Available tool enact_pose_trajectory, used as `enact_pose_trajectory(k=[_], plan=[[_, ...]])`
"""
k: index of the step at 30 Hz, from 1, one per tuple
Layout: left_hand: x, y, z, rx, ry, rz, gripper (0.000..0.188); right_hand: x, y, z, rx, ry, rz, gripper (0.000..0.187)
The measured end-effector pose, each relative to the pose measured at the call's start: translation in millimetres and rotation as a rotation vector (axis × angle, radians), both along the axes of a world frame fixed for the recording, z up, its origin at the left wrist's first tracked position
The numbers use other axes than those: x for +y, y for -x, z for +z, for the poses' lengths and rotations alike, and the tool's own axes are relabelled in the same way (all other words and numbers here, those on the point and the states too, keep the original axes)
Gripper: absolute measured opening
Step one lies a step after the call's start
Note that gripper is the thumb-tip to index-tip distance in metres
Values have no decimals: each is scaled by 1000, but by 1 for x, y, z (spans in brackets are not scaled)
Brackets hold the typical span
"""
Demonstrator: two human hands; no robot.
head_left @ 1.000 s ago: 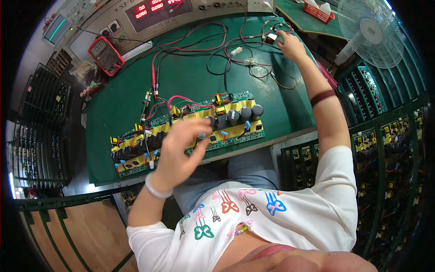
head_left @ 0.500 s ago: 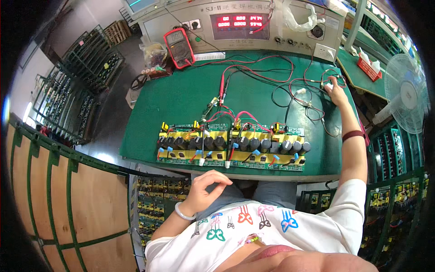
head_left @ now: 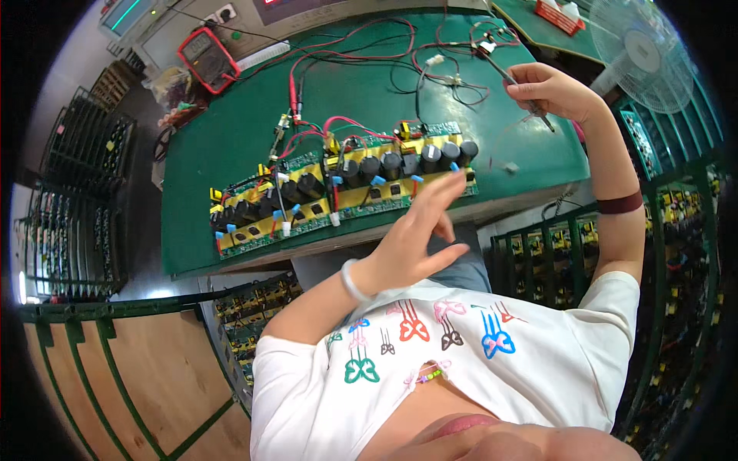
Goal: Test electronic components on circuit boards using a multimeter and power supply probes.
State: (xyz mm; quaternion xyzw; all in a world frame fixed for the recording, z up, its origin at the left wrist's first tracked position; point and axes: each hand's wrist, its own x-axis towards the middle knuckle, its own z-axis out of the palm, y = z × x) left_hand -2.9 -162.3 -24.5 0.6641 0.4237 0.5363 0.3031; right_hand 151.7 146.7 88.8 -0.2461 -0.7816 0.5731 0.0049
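My right hand (head_left: 553,91) is raised over the right side of the green table. Its fingers close round a thin, dark pen-shaped tool (head_left: 544,117), whose exact kind I cannot make out. A small pale connector (head_left: 507,167) on a thin wire shows blurred below that hand. My left hand (head_left: 415,242) reaches toward the right end of a long circuit board (head_left: 315,207), fingers stretched and thumb apart, with nothing in it. Black capacitors, yellow parts and blue-tipped leads cover the board. Red and black probes (head_left: 294,96) meet wires at its far edge.
A red multimeter (head_left: 209,60) stands at the far left of the table (head_left: 207,154). Tangled red and black cables (head_left: 400,50) lie across the back. A fan (head_left: 642,54) and a red basket (head_left: 560,17) are at the right. Racks of boards (head_left: 538,253) stand beside me.
My right hand has come nearer from the cables, now with the pen-shaped tool. My left hand has moved right and opened out beside the board. The view has shifted and tilted.
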Motion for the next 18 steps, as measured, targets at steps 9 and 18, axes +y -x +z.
enact_pose_trajectory(k=[9,18], plan=[[29,-45,-21,-162,332,-487,36,-57,-12,-24,283,159,-8,21],[-63,3,-69,424,303,39,28,-77,-47,-128,679,341,-45,19]])
